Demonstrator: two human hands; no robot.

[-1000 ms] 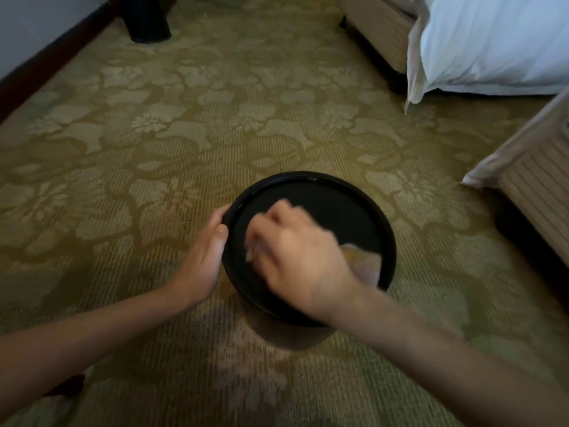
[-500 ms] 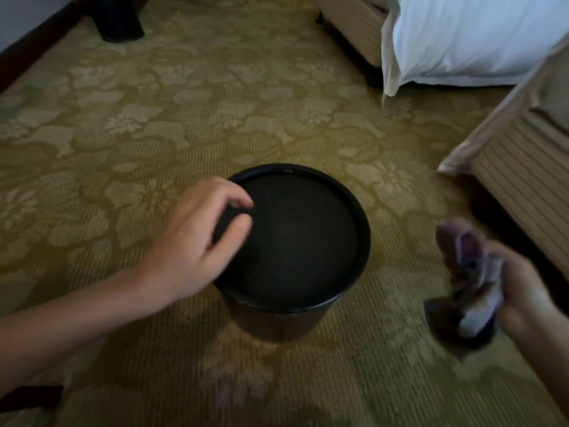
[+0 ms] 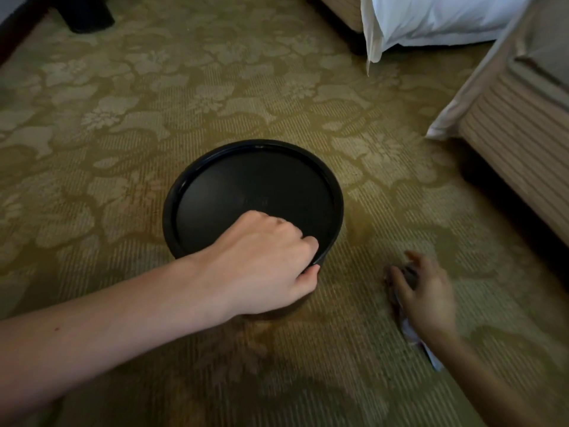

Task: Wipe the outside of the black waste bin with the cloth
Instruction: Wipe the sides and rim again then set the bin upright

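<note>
The black waste bin (image 3: pixel 252 192) stands upside down on the patterned carpet, its flat round base facing up. My left hand (image 3: pixel 264 266) reaches across from the left and grips the bin's near right edge, fingers curled over the rim and thumb on the side wall. To the right of the bin, low over the carpet, my right hand (image 3: pixel 431 294) holds the bunched cloth (image 3: pixel 406 275); a pale tail of it trails out under the wrist. This hand is blurred and is apart from the bin.
A bed with a hanging white sheet (image 3: pixel 431 16) is at the top right. A second striped bed base (image 3: pixel 517 143) runs along the right edge. A dark object (image 3: pixel 83 13) stands by the wall at the top left.
My right hand lifted the cloth off the bin's base and carried it right and down to the carpet. My left hand shifted from the bin's left edge to its near right edge.
</note>
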